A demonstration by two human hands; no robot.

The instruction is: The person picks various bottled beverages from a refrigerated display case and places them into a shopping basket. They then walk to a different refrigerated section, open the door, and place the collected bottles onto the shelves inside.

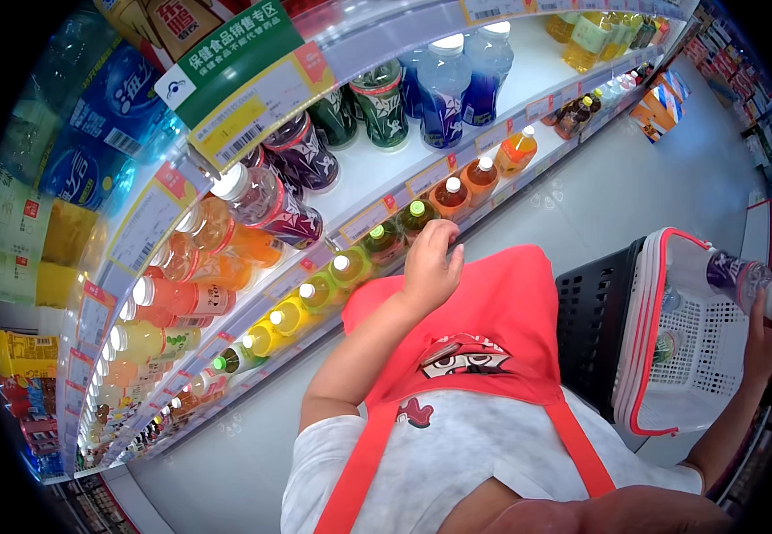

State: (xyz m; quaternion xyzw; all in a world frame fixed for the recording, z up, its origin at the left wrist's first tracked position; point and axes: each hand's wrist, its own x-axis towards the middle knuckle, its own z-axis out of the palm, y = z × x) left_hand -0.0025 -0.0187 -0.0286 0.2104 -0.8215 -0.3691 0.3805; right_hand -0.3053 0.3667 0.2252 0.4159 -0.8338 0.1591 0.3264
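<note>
My right hand (770, 320) holds a plastic drink bottle with a dark purple label (733, 274) by its white-capped end, over a white plastic shopping basket (700, 347) with a red rim. Inside that basket lie a clear bottle (672, 298) and a bottle with a green label (665, 347). My left hand (431, 263) holds nothing, its fingers loosely bent, above my red apron (479, 320). Nearest to it on the lower shelf are green-capped bottles (417, 209). On the shelf above are purple-labelled bottles (306, 153) and blue drink bottles (445, 93).
Shelves of bottled drinks with price tags (429, 175) run along the left and top. A green sign (229, 63) juts from the upper shelf edge. Black baskets (590, 320) stand against the white one. Further shelving (753, 100) is across the grey tiled floor (600, 177).
</note>
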